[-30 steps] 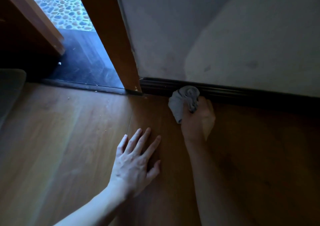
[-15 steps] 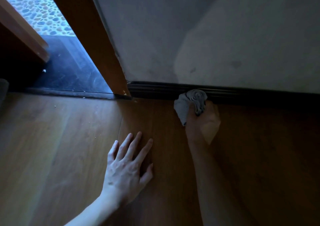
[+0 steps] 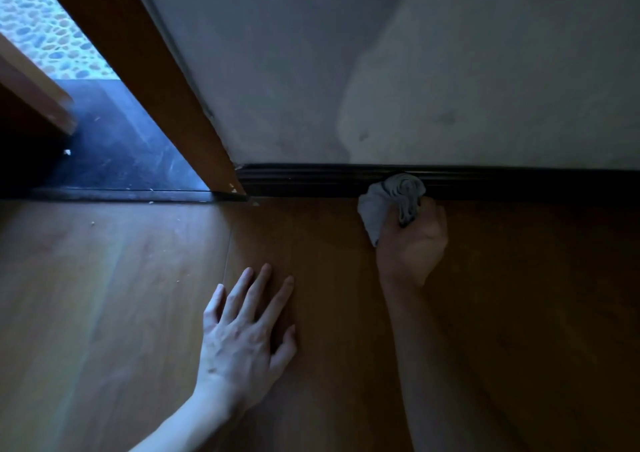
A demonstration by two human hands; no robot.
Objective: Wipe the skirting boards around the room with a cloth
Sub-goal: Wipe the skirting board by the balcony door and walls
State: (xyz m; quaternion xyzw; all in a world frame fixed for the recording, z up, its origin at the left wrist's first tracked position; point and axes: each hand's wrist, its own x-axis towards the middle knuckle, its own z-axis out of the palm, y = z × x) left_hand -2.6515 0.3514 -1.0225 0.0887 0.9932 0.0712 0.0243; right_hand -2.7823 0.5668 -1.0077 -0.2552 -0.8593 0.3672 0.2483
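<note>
Cloth is sitting bunched up in the right grip, whose fingers are curling tight round it. The cloth is pressing on the dark skirting board just in front of that grip, where the wall is meeting the floor. The left grip is lying flat on the floor, fingers spread, holding nothing, down and to the left of the right grip. To wipe well, the right grip should be pushing the cloth firmly into the grooves and sliding it slowly along the skirting board, not skipping bits. The skirting board is running on to the right of the grip, so more seems left to wipe. To the left, it is ending at the door frame.
</note>
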